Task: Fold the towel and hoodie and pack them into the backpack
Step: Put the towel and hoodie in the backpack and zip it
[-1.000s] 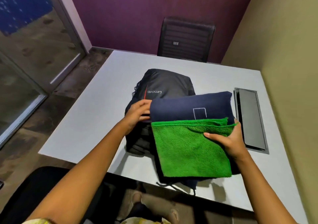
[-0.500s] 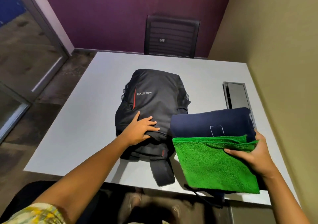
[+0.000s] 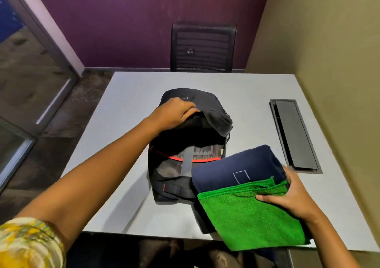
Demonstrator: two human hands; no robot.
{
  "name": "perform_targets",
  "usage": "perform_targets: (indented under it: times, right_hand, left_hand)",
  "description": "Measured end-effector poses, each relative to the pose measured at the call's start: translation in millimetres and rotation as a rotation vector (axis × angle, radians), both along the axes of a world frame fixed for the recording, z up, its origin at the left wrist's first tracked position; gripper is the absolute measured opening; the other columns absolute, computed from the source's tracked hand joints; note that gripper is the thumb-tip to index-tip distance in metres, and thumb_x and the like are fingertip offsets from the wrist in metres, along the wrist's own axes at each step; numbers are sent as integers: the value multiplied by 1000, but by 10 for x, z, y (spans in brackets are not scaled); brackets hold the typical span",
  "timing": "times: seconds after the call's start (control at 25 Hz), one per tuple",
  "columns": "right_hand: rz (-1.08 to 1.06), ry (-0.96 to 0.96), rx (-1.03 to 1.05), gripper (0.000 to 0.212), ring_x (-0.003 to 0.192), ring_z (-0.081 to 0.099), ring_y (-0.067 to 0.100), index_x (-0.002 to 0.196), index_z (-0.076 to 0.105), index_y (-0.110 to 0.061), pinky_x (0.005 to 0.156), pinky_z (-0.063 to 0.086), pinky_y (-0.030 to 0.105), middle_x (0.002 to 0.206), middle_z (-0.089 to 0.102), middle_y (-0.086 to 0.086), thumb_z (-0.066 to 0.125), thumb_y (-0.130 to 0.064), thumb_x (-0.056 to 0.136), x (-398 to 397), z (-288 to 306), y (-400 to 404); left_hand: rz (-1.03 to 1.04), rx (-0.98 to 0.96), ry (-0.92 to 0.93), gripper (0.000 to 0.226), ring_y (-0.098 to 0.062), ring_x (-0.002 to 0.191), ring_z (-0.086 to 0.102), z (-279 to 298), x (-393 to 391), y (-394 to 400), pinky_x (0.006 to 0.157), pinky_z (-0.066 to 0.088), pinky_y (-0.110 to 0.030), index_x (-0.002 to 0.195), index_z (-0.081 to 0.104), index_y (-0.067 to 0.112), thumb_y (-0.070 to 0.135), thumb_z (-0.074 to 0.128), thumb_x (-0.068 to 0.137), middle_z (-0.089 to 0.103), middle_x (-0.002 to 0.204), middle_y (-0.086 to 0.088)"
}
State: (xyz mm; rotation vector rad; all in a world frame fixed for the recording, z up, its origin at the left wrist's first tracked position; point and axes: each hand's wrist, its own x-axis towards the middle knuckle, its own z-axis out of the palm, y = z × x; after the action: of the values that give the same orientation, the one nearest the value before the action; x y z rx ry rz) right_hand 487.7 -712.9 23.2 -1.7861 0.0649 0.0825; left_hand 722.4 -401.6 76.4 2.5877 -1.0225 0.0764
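Since half a second ago, your left hand (image 3: 174, 113) has peeled the backpack (image 3: 185, 165) flap back, baring the compartment at mid-frame. Lower right, nearest: your right hand (image 3: 287, 197) pinches green towel (image 3: 250, 216) stacked on folded hoodie (image 3: 230, 165), likely so both go in together. Farther: left fingers curled round the flap, holding the mouth open.

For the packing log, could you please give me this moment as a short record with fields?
left hand: left hand grips the front flap, lifted back
backpack: backpack lies open on the table, grey lining showing
right hand: right hand holds the folded stack
stack: green towel on top of navy hoodie, beside the backpack, not yet inside
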Motion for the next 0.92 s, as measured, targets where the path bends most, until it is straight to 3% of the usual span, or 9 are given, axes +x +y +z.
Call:
perform_targets:
  times: [0.16,0.28,0.48,0.64,0.76,0.92]
  right_hand:
    - [123,-20,-3,73,105,71,14,121,63,-18,91,56,26,114,75,-6,93,-9,55,271,130,330]
    - [172,-16,50,67,105,71,13,120,63,-15,88,55,23,114,75,-6,89,0,61,629,274,576]
    - [142,92,282,50,79,72,-2,99,59,-15,70,54,14,82,77,-16,70,25,72,1067,461,992]
    - [204,308,443,45,90,73,22,110,67,-8,83,59,37,101,76,8,82,-4,68,1376,289,1255]
    - [120,572,324,28,87,75,22,106,75,-7,86,59,36,102,77,11,79,-16,80,1623,-221,1326]
    - [-222,775,133,50,81,75,22,109,71,-1,69,60,30,94,76,9,87,-29,71,1558,-771,1279]
  left_hand:
    - [146,-90,-45,43,-31,88,65,268,315,-197,76,47,-34,104,72,7,38,43,106,73,97,-13]
    - [209,-165,-36,47,-29,83,65,225,401,-261,77,53,-40,100,73,8,42,40,105,74,92,-10]
    - [343,-257,27,47,-30,64,51,181,481,-269,62,37,-35,68,56,9,37,44,105,56,63,-6]
    - [326,-271,14,48,-32,62,43,275,554,-245,61,26,-35,63,47,11,33,47,105,56,63,-16]
    - [314,-271,-20,44,-41,69,53,297,593,-235,62,33,-38,65,50,13,34,47,104,63,71,-21]
    - [223,-217,-54,44,-44,78,63,134,452,-281,69,50,-46,83,65,6,40,45,102,70,81,-22]
